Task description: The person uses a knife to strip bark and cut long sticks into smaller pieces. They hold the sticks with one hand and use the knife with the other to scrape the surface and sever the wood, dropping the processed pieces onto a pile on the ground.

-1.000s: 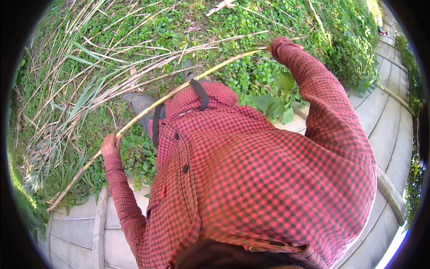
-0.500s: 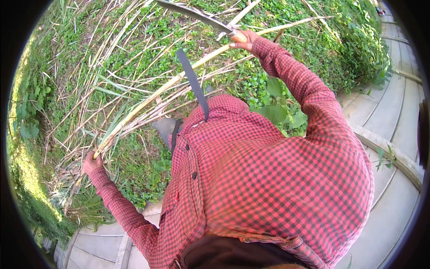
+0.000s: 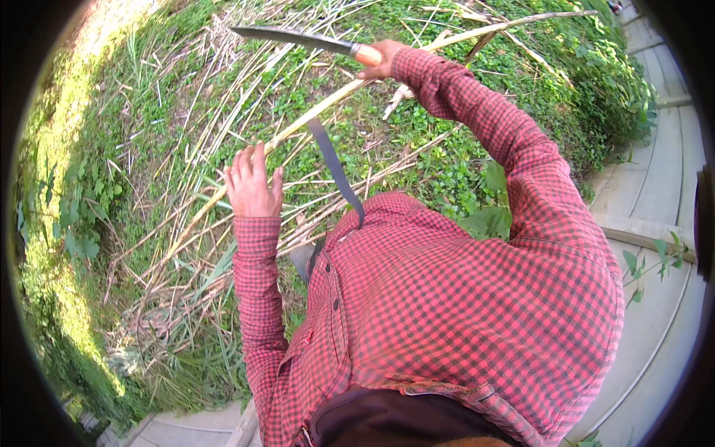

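Note:
A long, pale yellow cane stalk runs slantwise from the lower left to the upper right. My left hand lies over it with fingers stretched out and thumb apart, back of the hand up. Farther off, my right hand is closed round the wooden handle of a machete. Its dark blade points left above the stalk. The right thumb and fingers are close against the stalk; whether they also grip it I cannot tell. A dark strap sticks out from my waist.
Several loose dry stalks are strewn over the green ground plants. Cut grassy leaves pile up at the lower left. Grey curved slabs edge the ground on the right, with a leafy plant beside them.
My left hand has slid up and right along the stalk, its fingers opening from a grip. My right hand with the machete has shifted slightly left and up.

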### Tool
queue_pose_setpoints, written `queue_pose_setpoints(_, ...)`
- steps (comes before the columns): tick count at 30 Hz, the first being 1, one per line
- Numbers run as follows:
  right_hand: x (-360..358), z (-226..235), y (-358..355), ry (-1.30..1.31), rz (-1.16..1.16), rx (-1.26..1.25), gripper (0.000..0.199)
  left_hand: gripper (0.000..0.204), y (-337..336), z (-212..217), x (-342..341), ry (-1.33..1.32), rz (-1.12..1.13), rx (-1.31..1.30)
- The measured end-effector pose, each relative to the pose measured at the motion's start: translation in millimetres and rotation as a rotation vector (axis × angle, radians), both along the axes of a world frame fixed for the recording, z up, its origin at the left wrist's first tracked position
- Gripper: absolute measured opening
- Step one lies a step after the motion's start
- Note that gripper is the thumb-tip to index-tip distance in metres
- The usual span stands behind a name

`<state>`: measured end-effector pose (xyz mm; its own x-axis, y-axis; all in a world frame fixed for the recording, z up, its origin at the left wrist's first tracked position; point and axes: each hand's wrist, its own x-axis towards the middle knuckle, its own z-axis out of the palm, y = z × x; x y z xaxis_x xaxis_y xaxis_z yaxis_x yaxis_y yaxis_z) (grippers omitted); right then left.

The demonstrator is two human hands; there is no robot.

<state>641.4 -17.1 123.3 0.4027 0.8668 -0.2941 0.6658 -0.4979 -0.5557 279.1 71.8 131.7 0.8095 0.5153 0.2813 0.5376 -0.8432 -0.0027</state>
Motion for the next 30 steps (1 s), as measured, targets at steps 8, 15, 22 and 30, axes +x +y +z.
queue_pose_setpoints(8, -47.0, 38.5, -26.7, -0.169, -0.087, 0.083, 0.052, 0.03, 24.6, -43.6, 116.8, 0.164, -0.061, -0.266)
queue_pose_setpoints(15, -106.2, 31.0, -135.7, -0.455, -0.303, 0.148, 0.04, 0.045, 63.7, -72.2, 144.4, 0.172, -0.17, -0.471)
queue_pose_setpoints(22, -95.8, -21.8, -193.4, -0.702, -0.43, 0.184, 0.036, 0.05, 47.3, -49.2, 147.8, 0.136, -0.395, -0.859)
queue_pose_setpoints(30, -19.5, 22.4, -247.3, -0.976, -0.5, 0.49, 0.023, 0.045, 18.2, 14.0, 119.5, 0.282, -0.437, -1.138)
